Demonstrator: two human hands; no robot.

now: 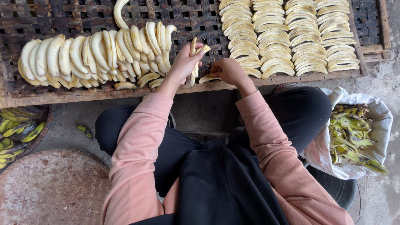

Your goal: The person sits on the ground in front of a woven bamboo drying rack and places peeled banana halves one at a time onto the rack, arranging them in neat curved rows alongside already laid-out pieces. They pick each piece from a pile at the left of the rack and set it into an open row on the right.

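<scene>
From the head camera, the left hand [183, 64] holds several pale peeled banana slices [193, 52] upright, fingers wrapped around them, above the dark woven bamboo drying rack [83, 16]. The right hand [227, 70] rests just beside, fingers curled narrow on one flat slice [208, 78] lying at the rack's near edge. A white sack of green-yellow peels [354, 137] sits at the right.

A few pale banana slices [194, 53] stand upright, clutched together over the tray's front edge; another slice [208, 78] lies flat beside them.
</scene>
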